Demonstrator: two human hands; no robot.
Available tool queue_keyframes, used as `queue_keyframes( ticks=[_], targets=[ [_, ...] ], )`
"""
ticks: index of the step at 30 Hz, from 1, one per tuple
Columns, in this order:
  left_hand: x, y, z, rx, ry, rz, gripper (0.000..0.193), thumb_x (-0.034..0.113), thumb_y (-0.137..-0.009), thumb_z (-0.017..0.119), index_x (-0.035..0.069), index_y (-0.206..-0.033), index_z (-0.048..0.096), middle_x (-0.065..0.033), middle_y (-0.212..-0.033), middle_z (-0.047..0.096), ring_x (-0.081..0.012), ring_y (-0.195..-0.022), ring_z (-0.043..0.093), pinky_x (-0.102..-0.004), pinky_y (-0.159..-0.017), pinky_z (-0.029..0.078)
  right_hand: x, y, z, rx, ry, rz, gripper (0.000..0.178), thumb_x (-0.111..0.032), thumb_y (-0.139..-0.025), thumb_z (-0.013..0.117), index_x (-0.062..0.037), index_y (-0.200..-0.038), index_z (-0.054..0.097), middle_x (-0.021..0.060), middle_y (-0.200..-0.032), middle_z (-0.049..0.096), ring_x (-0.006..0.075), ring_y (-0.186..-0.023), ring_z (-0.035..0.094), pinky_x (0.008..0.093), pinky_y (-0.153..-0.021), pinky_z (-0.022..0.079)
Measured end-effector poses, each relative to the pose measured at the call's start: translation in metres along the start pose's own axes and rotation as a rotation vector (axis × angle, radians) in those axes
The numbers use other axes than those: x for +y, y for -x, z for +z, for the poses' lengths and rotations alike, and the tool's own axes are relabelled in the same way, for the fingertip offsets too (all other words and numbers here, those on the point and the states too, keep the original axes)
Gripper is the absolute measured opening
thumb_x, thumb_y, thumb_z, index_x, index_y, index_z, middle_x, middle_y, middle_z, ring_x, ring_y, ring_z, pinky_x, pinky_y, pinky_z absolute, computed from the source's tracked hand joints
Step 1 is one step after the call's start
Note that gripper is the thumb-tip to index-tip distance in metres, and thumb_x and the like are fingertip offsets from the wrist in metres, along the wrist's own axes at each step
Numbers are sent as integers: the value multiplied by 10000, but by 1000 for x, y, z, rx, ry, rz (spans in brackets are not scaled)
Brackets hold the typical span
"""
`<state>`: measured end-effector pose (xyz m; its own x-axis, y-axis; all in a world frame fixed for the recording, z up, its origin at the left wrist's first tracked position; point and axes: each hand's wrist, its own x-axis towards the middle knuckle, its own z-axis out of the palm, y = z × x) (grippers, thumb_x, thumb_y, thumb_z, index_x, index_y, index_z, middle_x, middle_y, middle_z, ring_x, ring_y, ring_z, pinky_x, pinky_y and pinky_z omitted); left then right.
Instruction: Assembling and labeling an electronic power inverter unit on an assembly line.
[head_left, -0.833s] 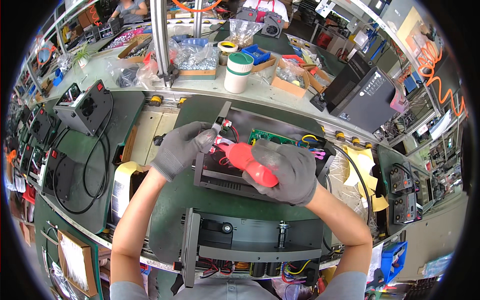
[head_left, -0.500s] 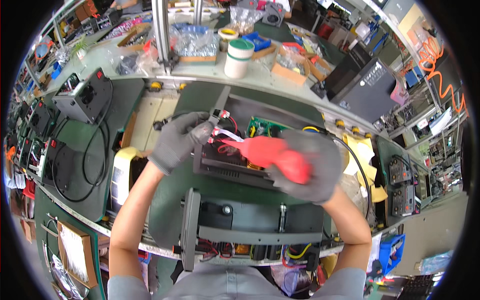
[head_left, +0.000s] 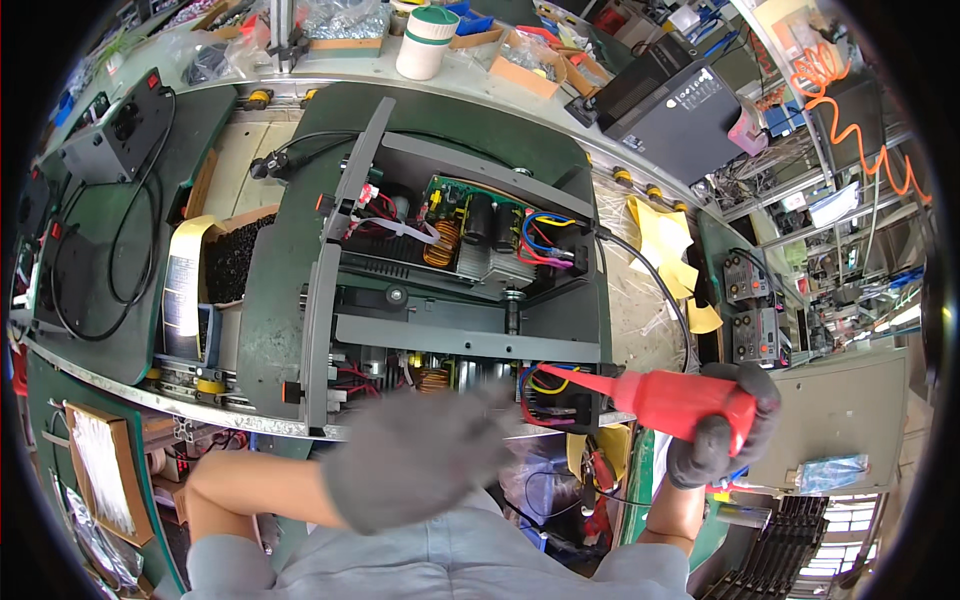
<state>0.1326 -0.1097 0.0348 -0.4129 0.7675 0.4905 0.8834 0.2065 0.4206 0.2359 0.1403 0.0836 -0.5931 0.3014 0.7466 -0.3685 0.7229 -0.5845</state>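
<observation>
My gloved right hand (head_left: 730,425) grips a red squeeze bottle with a long tapered nozzle (head_left: 680,402), held almost level at the near right. The nozzle tip points left, at the blue and yellow wires of the near open metal chassis (head_left: 465,338); I cannot tell whether it touches. My gloved left hand (head_left: 425,455) is smeared by motion in front of that chassis and covers part of it; its fingers are unclear. Behind lies a second open chassis (head_left: 480,165) with a green circuit board (head_left: 440,190), black capacitors, a copper coil and coloured wires.
Both chassis rest on a green mat (head_left: 270,300). A black cable (head_left: 660,275) runs from the far chassis toward the right. To the left stand a box of small black parts (head_left: 238,258) and finished-looking grey units (head_left: 120,130). A white jar with a green lid (head_left: 425,45) stands behind.
The red bottle and my right hand have moved from the far chassis to the near right. My left hand has left the far chassis's front panel and come toward me. The view has shifted.
</observation>
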Motion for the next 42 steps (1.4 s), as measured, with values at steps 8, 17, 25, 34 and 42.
queue_keyframes(
  ticks=[8,17,25,34,42],
  targets=[
    [27,5,68,-1,18,-53,308,265,-812,603,76,-1055,600,-89,-1122,565,-128,-693,624,-241,-498,503,6,-9,19,-163,196,-93,372,-212,-669,740,4,-934,596,114,-777,604,210,-655,576,293,-608,464],
    [24,13,69,-35,48,-65,331,275,-812,604,83,-1080,589,-77,-1153,553,-135,-704,633,-259,-510,509,-14,-19,25,-264,370,-302,351,-183,-647,760,-39,-934,619,94,-753,622,235,-602,590,312,-562,465],
    [-5,62,69,302,245,-57,238,203,-750,665,94,-955,610,-68,-1009,613,-174,-650,606,-297,-507,471,-42,-25,42,-484,587,-425,348,-140,-630,769,-54,-932,618,60,-721,619,235,-539,568,300,-517,462],
    [-54,172,58,894,-80,-450,542,474,-845,566,-24,-1058,544,-188,-990,561,-321,-905,527,-383,-745,442,-80,-25,92,-549,223,-443,464,-226,-654,752,-2,-1019,574,126,-923,607,214,-754,597,320,-713,492],
    [-85,167,70,635,156,-532,778,656,-739,567,19,-1184,523,-192,-1094,549,-341,-898,586,-384,-760,492,-76,-24,169,-785,332,-663,369,-169,-618,766,-80,-946,621,54,-759,620,217,-577,585,303,-503,454]
  ],
)
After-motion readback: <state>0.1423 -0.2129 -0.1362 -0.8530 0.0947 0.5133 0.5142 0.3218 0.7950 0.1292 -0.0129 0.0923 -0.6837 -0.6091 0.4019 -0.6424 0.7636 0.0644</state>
